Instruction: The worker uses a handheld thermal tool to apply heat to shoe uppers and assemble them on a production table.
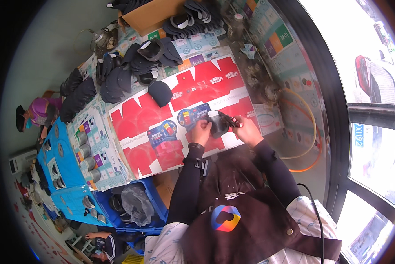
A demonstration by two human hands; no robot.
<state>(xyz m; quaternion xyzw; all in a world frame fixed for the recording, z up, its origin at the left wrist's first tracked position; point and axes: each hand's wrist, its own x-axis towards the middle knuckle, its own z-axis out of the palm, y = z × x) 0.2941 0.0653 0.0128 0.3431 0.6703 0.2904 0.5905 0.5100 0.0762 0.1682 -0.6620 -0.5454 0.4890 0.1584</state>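
Note:
Over the red printed sheet, I hold a small black curved piece with a white patch (pixel 218 125) between both hands. My left hand (pixel 201 132) pinches its left edge with thumb and fingers. My right hand (pixel 247 132) is closed around a dark, slim object with pinkish ends (pixel 235 122), against the right side of the piece; its exact kind is unclear. Farther left on the sheet lies a dark rounded padded piece (pixel 160 93). Blue printed cards (pixel 163 133) rest on the sheet left of my hands.
Stacks of dark curved pieces (pixel 116 84) cover the back left, near a cardboard box (pixel 151 17). A blue crate (pixel 154 198) stands below the table edge. An orange hose (pixel 309 162) loops at the right by the window. A person in purple (pixel 47 110) sits far left.

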